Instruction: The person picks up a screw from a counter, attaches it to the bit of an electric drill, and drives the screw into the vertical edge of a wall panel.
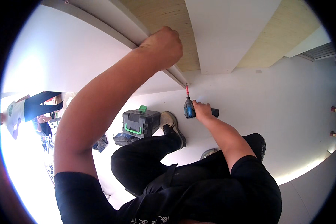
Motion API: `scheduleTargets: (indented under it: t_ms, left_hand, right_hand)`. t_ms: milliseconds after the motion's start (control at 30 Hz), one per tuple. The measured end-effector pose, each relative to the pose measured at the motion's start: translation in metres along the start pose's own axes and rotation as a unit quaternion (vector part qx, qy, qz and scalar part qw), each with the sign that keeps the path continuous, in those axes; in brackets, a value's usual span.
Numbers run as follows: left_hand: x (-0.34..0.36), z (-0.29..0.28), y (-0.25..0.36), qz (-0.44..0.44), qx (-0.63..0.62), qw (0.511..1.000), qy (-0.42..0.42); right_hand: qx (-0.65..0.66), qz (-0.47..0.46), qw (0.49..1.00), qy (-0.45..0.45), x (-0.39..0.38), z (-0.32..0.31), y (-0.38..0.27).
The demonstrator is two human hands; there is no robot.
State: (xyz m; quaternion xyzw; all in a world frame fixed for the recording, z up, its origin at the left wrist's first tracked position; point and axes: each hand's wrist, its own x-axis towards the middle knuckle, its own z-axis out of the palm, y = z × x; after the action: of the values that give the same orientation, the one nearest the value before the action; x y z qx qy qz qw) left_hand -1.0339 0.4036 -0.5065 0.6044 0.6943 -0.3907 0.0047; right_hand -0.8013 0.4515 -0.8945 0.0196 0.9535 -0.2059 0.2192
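Note:
My left hand point(163, 47) is closed at the edge of a long white panel point(128, 18), its fingers curled over and mostly hidden. In my right hand point(203, 111) is a blue and black cordless driver point(189, 108), gripped by its handle. A red bit point(187, 90) sticks out of the driver, with its tip at the lower end of the panel, by the white floor surface. Whether a screw is under the tip is too small to tell.
Near my shoe point(169, 121) stands a black toolbox point(150, 118) with green handles. A wide white board point(227, 33) crosses pale wood sheets point(272, 39) ahead. Another person point(35, 106) is at the far left. Red-ended objects point(335, 109) line the right side.

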Motion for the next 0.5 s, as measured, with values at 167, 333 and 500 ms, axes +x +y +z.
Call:
scheduleTargets:
  t_ms: [167,333,500]
  left_hand:
    - [0.002,-0.001,0.000,-0.008,-0.017,1.000,-0.002]
    - [0.004,0.002,-0.001,-0.009,-0.018,1.000,-0.007]
    - [0.003,0.000,-0.003,0.002,0.006,1.000,0.011]
  right_hand:
    - [0.004,0.013,1.000,-0.023,0.003,-0.004,-0.004]
    - [-0.005,0.001,1.000,0.024,0.002,-0.001,-0.005]
    - [-0.024,-0.005,1.000,0.007,-0.008,0.011,-0.008]
